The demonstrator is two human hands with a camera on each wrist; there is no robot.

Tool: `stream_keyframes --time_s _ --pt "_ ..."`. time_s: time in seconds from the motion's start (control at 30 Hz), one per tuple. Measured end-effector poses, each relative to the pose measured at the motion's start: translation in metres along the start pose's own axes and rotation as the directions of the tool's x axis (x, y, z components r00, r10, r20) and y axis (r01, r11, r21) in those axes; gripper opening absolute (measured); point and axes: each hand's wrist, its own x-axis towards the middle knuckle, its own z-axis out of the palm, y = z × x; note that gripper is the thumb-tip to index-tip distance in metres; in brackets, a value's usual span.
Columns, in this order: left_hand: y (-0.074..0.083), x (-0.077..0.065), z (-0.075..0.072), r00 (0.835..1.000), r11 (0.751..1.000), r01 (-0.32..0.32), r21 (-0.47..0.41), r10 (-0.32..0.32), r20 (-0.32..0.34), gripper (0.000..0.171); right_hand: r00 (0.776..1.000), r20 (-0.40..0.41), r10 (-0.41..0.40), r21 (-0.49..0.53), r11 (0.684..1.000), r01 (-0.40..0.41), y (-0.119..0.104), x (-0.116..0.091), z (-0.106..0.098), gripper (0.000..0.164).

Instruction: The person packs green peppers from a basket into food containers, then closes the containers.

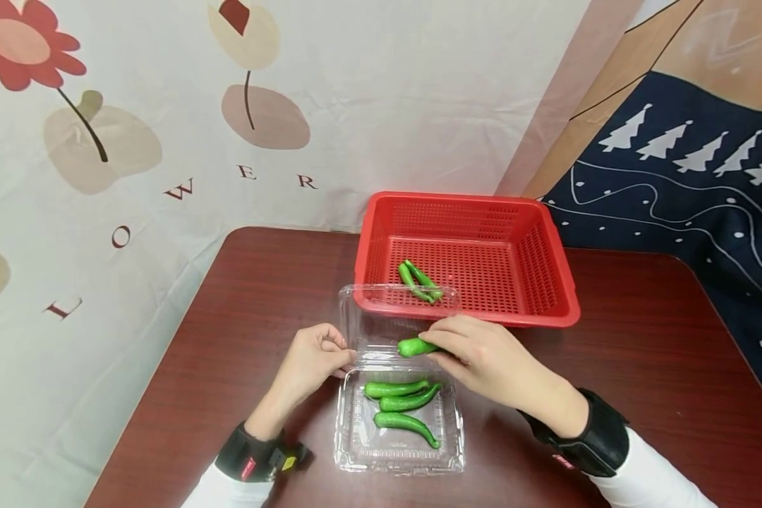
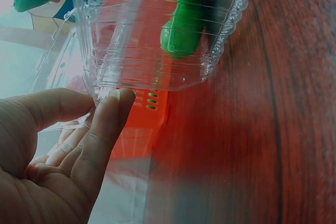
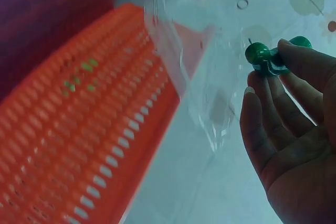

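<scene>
A clear plastic clamshell box (image 1: 345,451) lies on the table with its lid (image 1: 368,331) standing up at the back. Three green peppers (image 1: 403,402) rest side by side in its base. At the box's left rear corner, by the hinge, my left hand (image 1: 314,360) pinches the plastic edge between thumb and fingers; the left wrist view shows this grip close up. Above the base, in front of the raised lid, my right hand (image 1: 482,353) holds another green pepper (image 1: 414,346) between thumb and fingers. Part of that pepper is hidden by the fingers in the head view.
Behind the box stands a red perforated plastic basket (image 1: 470,317), with two green peppers (image 1: 421,282) lying in its left part. The lid overlaps the basket's front rim in the head view. A patterned cloth (image 1: 419,92) hangs beyond the brown table (image 1: 228,303).
</scene>
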Motion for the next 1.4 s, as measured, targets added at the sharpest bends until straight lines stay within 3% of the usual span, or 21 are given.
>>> stream_keyframes --time_s 0.23,0.73,1.1,1.2,1.4 --pt "-0.002 0.002 0.001 1.000 1.000 0.011 -0.020 -0.011 0.000 0.018 0.996 0.090 0.009 0.035 0.999 -0.012 -0.013 -0.006 0.018 0.034" --pt "-0.003 0.002 0.002 1.000 0.999 0.003 -0.041 -0.003 0.007 0.018 0.963 0.266 -0.045 0.090 0.996 0.021 -0.041 -0.015 0.050 0.022" --pt "-0.003 0.003 0.001 1.000 1.000 -0.001 -0.030 0.001 0.004 0.018 0.905 0.426 -0.011 0.067 0.998 -0.020 -0.055 -0.016 0.063 0.012" --pt "-0.003 0.002 0.001 1.000 1.000 0.002 -0.022 -0.002 0.002 0.018 0.892 0.452 -0.007 0.052 0.998 -0.019 -0.057 -0.016 0.064 0.010" --pt "-0.003 0.002 0.001 1.000 1.000 0.005 -0.003 -0.005 -0.003 0.018 0.893 0.449 -0.022 0.036 0.999 0.006 -0.060 -0.016 0.067 0.010"
